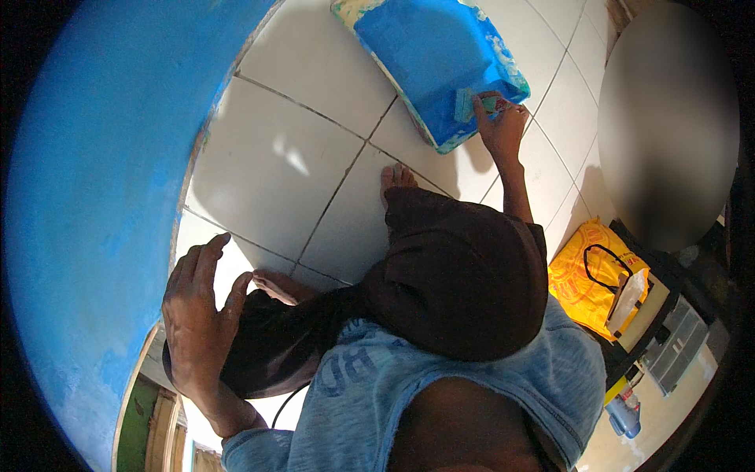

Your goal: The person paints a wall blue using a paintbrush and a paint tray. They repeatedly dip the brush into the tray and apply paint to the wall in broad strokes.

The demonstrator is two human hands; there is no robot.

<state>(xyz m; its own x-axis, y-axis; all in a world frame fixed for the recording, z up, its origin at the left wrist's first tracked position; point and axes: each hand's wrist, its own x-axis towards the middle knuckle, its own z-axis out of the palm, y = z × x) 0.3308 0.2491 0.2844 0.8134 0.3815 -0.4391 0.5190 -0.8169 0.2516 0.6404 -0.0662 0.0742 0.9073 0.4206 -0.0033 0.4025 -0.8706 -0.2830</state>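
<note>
My right hand (pixel 501 127) grips a paint-covered tool, which looks like a flat paintbrush (pixel 465 105), over the near right end of a blue, paint-smeared tray (pixel 422 44). Its broad blue end lies against or just above the tray's inner surface; I cannot tell which. My left hand (pixel 197 312) holds nothing, back turned up and fingers apart, beside my left knee. Close to its left rises a blue-painted wall (pixel 100 194) with patchy, uneven colour.
White floor tiles (pixel 283 153) run between the wall and the tray. My bare feet rest on them. On the right sits a yellow bag (pixel 590 277) with black handles, near a blurred shape. A blue bottle-like object (pixel 623 416) lies lower right.
</note>
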